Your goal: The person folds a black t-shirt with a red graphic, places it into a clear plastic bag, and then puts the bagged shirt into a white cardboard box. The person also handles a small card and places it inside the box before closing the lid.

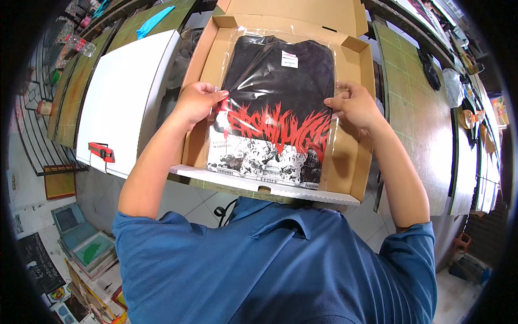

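Observation:
A folded black T-shirt (270, 75) with a jagged red and white print lies flat inside a clear plastic bag (325, 173). The bag rests in an open brown cardboard box (353, 175), whose lid (302, 13) is folded back at the far side. At the bag's left edge, my left hand (198, 103) pinches the plastic between thumb and fingers. Opposite it, my right hand (354, 107) grips the bag's right edge in the same way. A small white label (290, 60) shows near the shirt's collar.
To the left is a white flat box (121, 92) with a red cutter (102, 152) on its near corner. Beyond it lie a turquoise cloth (155, 22) and a plastic bottle (82, 46). On the right stands a greenish tabletop (413, 124) with a black item (429, 69) and a whitish plastic bag (453, 87).

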A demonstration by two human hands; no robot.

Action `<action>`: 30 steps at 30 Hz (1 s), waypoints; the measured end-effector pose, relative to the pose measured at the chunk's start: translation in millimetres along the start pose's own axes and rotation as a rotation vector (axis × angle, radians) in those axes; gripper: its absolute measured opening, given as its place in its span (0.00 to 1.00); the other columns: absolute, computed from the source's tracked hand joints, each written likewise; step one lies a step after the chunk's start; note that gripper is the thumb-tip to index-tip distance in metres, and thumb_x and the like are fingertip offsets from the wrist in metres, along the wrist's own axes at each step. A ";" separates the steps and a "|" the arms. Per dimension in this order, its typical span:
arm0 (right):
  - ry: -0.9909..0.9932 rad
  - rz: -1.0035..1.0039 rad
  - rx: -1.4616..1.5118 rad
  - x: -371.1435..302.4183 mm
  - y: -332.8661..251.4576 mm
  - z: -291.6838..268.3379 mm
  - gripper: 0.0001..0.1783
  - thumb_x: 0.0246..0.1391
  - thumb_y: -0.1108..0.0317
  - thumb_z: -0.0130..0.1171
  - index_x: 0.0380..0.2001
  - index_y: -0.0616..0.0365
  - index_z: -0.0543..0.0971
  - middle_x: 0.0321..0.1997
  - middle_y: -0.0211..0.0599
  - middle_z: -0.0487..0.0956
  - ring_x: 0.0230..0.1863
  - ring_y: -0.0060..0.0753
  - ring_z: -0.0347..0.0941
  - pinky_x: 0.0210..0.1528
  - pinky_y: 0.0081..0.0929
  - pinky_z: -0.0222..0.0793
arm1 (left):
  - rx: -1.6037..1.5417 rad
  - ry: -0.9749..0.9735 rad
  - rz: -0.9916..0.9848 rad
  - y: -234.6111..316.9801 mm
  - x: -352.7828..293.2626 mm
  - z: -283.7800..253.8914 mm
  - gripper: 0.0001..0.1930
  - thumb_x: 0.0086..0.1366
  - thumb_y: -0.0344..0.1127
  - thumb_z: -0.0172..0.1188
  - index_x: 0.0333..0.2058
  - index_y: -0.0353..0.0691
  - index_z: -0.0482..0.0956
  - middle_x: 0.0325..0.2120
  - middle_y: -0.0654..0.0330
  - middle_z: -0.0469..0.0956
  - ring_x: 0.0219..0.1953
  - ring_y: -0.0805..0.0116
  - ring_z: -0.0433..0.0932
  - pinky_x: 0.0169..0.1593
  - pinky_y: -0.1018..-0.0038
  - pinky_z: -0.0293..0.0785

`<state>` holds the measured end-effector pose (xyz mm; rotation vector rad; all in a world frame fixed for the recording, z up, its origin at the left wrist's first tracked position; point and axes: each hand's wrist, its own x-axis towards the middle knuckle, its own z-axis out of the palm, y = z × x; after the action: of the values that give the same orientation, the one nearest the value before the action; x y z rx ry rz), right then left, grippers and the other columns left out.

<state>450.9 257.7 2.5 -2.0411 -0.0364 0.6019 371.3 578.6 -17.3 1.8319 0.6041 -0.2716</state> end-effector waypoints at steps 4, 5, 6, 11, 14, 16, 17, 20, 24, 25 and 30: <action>0.295 -0.559 -0.524 -10.8 -2.9 0.5 0.35 0.49 0.62 0.63 0.58 0.64 0.63 0.53 0.49 0.71 0.54 0.44 0.68 0.54 0.37 0.64 | 0.629 0.230 0.431 2.5 1.0 3.5 0.28 0.56 0.48 0.65 0.46 0.32 0.71 0.40 0.52 0.76 0.42 0.60 0.75 0.44 0.64 0.70; 0.360 -0.752 -0.643 -15.7 -5.3 5.4 0.38 0.49 0.59 0.63 0.59 0.63 0.62 0.58 0.52 0.68 0.59 0.50 0.64 0.60 0.43 0.60 | 0.699 0.251 0.587 18.6 -10.2 13.9 0.32 0.55 0.51 0.64 0.50 0.33 0.68 0.46 0.48 0.72 0.49 0.55 0.71 0.50 0.58 0.67; 0.306 -0.761 -0.694 -16.2 -7.7 11.2 0.39 0.50 0.55 0.61 0.60 0.61 0.61 0.61 0.52 0.63 0.62 0.52 0.58 0.62 0.44 0.55 | 0.766 0.271 0.744 29.2 -15.5 23.9 0.36 0.55 0.55 0.63 0.54 0.35 0.66 0.52 0.44 0.68 0.55 0.49 0.67 0.56 0.51 0.63; 0.093 -0.693 -1.046 -14.9 -11.4 49.3 0.42 0.53 0.38 0.49 0.65 0.50 0.58 0.71 0.51 0.47 0.70 0.55 0.43 0.67 0.51 0.44 | 1.102 0.030 0.771 23.4 0.2 52.1 0.47 0.57 0.69 0.49 0.66 0.44 0.45 0.66 0.45 0.43 0.68 0.45 0.38 0.63 0.39 0.38; 0.037 -0.659 -1.106 -10.9 -0.4 56.0 0.42 0.54 0.34 0.43 0.65 0.47 0.57 0.71 0.51 0.46 0.71 0.55 0.42 0.67 0.53 0.42 | 1.165 -0.036 0.734 12.3 3.7 57.3 0.48 0.57 0.70 0.46 0.67 0.45 0.43 0.67 0.46 0.41 0.69 0.44 0.35 0.63 0.37 0.37; 0.037 -0.655 -1.123 -10.3 1.6 57.0 0.41 0.54 0.34 0.42 0.65 0.46 0.57 0.71 0.50 0.45 0.71 0.55 0.41 0.67 0.51 0.43 | 1.145 -0.004 0.785 5.0 5.5 57.6 0.48 0.57 0.70 0.46 0.67 0.45 0.43 0.67 0.46 0.41 0.69 0.44 0.35 0.63 0.37 0.38; 0.042 -0.655 -1.131 -9.9 2.7 58.4 0.41 0.54 0.34 0.42 0.65 0.46 0.57 0.71 0.50 0.45 0.71 0.55 0.41 0.67 0.51 0.43 | 1.147 0.017 0.809 1.6 6.3 58.9 0.48 0.57 0.69 0.47 0.67 0.45 0.43 0.67 0.45 0.41 0.68 0.43 0.36 0.62 0.36 0.38; 0.062 -0.665 -1.144 -9.7 6.9 60.1 0.41 0.54 0.33 0.40 0.65 0.46 0.58 0.72 0.50 0.44 0.71 0.57 0.40 0.67 0.53 0.43 | 1.154 0.075 0.870 -4.1 10.0 62.8 0.48 0.57 0.68 0.48 0.66 0.45 0.44 0.66 0.45 0.41 0.68 0.42 0.36 0.61 0.36 0.39; 0.058 -0.649 -1.145 -10.6 7.9 59.6 0.41 0.55 0.33 0.38 0.66 0.45 0.56 0.72 0.49 0.43 0.72 0.55 0.38 0.68 0.52 0.41 | 1.133 0.085 0.884 -6.5 13.3 63.3 0.48 0.57 0.70 0.46 0.66 0.45 0.44 0.67 0.46 0.42 0.69 0.43 0.36 0.62 0.36 0.38; 0.050 -0.651 -1.142 -11.6 9.6 61.5 0.41 0.55 0.33 0.38 0.66 0.45 0.56 0.72 0.49 0.42 0.72 0.55 0.38 0.68 0.52 0.40 | 1.108 0.070 0.882 -9.9 13.0 64.3 0.48 0.57 0.70 0.46 0.67 0.45 0.44 0.67 0.45 0.42 0.69 0.43 0.36 0.62 0.36 0.38; 0.022 -0.641 -1.140 -5.2 7.1 58.4 0.41 0.56 0.33 0.38 0.66 0.45 0.55 0.72 0.49 0.41 0.72 0.54 0.38 0.69 0.50 0.39 | 1.187 0.038 0.778 7.2 5.3 64.3 0.47 0.58 0.66 0.50 0.66 0.43 0.43 0.66 0.43 0.40 0.68 0.41 0.34 0.64 0.42 0.39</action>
<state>419.7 299.7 -25.1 -2.8668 -1.2078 0.1100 386.5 518.3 -35.9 3.0340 -0.4175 -0.0399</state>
